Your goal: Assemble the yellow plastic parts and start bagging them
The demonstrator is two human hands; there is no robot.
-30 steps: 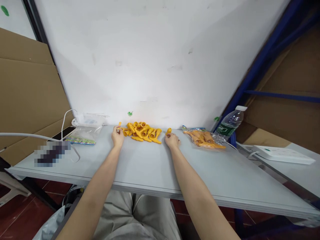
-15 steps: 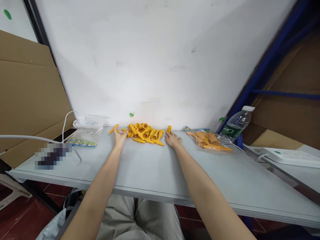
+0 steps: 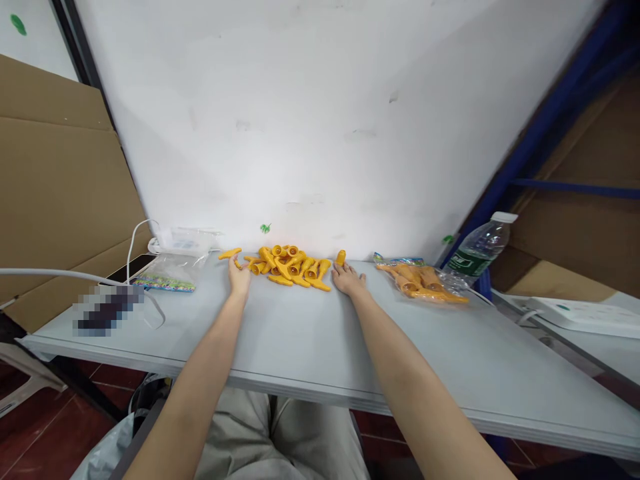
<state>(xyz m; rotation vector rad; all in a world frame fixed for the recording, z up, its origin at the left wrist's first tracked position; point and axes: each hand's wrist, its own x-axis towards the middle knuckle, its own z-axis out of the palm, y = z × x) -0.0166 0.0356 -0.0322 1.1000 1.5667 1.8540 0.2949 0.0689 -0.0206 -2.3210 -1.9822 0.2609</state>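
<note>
My left hand (image 3: 239,277) is closed around a yellow-orange boot-shaped plastic piece (image 3: 230,254), whose flat toe points left above the fingers. Just right of that hand is a heap of similar yellow pieces (image 3: 285,265), several with their round hollow openings facing me. My right hand (image 3: 349,278) lies on the table to the right of the heap, palm down with its fingers spread. Beyond its fingertips another yellow piece (image 3: 341,257) sticks up; whether the fingers touch it I cannot tell.
Right of my hands lies a clear bag of yellow pieces (image 3: 423,283), beside a tilted water bottle (image 3: 480,247). On the left are a clear plastic bag (image 3: 173,273), a white cable (image 3: 60,272) and a phone (image 3: 130,269). A white panel (image 3: 320,133) backs the table (image 3: 300,340).
The piece in my left hand has turned from a slant to nearly level. My right hand stays by the upright piece. The whole view has shifted slightly.
</note>
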